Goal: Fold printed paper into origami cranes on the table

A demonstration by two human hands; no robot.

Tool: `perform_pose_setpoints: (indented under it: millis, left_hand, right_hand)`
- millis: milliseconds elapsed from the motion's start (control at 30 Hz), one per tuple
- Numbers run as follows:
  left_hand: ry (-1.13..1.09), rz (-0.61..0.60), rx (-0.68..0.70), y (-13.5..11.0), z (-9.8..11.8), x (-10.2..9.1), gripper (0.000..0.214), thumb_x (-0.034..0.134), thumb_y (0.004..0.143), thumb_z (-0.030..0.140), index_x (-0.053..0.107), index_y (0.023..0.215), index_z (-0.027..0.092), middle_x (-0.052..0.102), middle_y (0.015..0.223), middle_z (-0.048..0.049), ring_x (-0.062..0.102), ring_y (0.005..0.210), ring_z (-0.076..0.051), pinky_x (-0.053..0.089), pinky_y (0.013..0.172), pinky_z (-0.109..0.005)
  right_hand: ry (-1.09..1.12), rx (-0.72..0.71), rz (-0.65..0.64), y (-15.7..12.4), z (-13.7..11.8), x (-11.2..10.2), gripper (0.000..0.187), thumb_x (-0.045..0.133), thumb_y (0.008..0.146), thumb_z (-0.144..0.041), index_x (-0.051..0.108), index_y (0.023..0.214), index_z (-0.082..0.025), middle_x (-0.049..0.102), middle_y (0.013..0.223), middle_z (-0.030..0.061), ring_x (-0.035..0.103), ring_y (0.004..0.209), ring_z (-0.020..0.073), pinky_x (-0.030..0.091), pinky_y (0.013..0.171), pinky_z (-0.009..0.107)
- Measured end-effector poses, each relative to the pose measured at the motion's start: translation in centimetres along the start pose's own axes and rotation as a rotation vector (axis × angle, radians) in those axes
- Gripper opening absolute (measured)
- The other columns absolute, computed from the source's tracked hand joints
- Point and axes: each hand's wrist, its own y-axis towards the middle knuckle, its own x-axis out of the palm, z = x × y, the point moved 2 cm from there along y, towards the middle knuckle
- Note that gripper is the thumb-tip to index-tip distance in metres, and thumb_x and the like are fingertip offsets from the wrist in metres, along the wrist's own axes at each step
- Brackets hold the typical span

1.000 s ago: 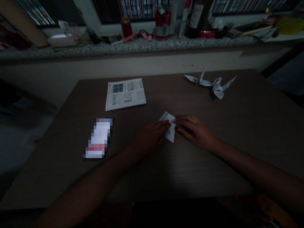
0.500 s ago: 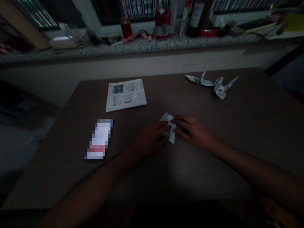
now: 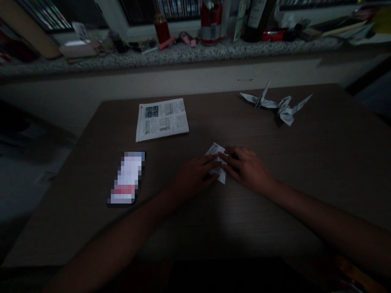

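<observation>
A small piece of folded printed paper (image 3: 216, 149) lies on the table between my hands, its lower tip pointing toward me. My left hand (image 3: 195, 173) rests on its left side, fingers stretched and apart across the paper. From the other side my right hand (image 3: 249, 165) reaches in, fingers spread, fingertips touching the paper's right edge close to the left fingertips. Both hands are open and press on the paper from above; the fingers cover its middle folds.
A phone (image 3: 128, 177) with a blurred screen lies left of my hands. Behind it is a folded newspaper sheet (image 3: 163, 120). Two paper cranes (image 3: 259, 100) stand at the table's back right. A stone sill (image 3: 183, 57) beyond holds a red can (image 3: 210, 24), bottles and clutter.
My right fingers have shifted slightly left over the paper, closer to my left fingertips. My left hand stays about where it was. The camera view has shifted slightly.
</observation>
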Motion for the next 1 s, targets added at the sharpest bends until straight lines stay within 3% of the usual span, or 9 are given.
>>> perform_pose_setpoints:
  millis: [267, 600, 1000]
  left_hand:
    - [0.010, -0.006, -0.008, -0.1, -0.1, 0.0, 0.040, 0.067, 0.098, 0.035, 0.063, 0.136, 0.024, 0.062, 0.145, -0.0064, 0.062, 0.127, -0.026, 0.055, 0.103, -0.041]
    - [-0.003, -0.006, -0.008, 0.0, -0.1, 0.0, 0.040, 0.069, 0.096, 0.034, 0.064, 0.135, 0.024, 0.062, 0.146, -0.0052, 0.062, 0.127, -0.025, 0.054, 0.106, -0.041]
    - [0.063, -0.031, 0.033, -0.1, 0.1, -0.1, 0.039, 0.060, 0.102, 0.035, 0.061, 0.141, 0.032, 0.056, 0.153, -0.0021, 0.059, 0.131, -0.024, 0.053, 0.107, -0.042]
  right_hand:
    - [-0.057, -0.170, -0.047, 0.5, 1.2, -0.5, 0.044, 0.045, 0.108, -0.038, 0.061, 0.144, -0.018, 0.065, 0.121, 0.0157, 0.057, 0.111, 0.0317, 0.048, 0.092, 0.047]
    - [-0.170, -0.104, -0.038, 0.2, 0.2, -0.2, 0.046, 0.043, 0.108, -0.035, 0.057, 0.147, -0.016, 0.065, 0.114, 0.0147, 0.055, 0.101, 0.0300, 0.047, 0.084, 0.042]
    - [-0.160, -0.047, -0.058, 0.2, -0.1, -0.1, 0.046, 0.046, 0.107, -0.036, 0.056, 0.148, -0.018, 0.066, 0.117, 0.0155, 0.057, 0.104, 0.0310, 0.050, 0.086, 0.045]
